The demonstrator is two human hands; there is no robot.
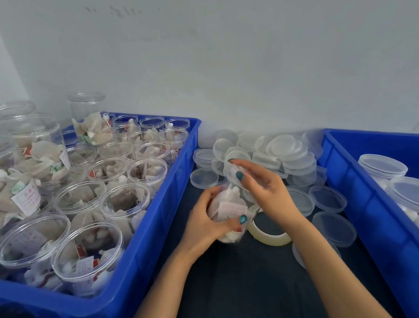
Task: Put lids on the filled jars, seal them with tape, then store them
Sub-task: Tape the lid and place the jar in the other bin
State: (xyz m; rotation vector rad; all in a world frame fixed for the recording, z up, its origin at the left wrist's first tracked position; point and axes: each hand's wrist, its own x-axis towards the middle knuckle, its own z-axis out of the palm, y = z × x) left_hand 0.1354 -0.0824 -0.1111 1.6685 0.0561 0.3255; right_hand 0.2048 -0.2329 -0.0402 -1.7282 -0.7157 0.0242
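My left hand [204, 221] grips a clear jar [229, 211] filled with white tea bags, tilted above the dark table. My right hand [264, 189] holds a clear lid [232, 172] over the jar's mouth, fingers curled round its edge. A roll of pale tape [268, 236] lies on the table just behind the jar, partly hidden by my right wrist. A heap of loose clear lids [279, 155] lies at the back between the two crates.
A blue crate [163, 205] on the left holds several open filled jars [123, 202]. A second blue crate [367, 198] on the right holds lidded jars [413, 193]. More lids [334, 227] lie beside it. A white wall stands behind.
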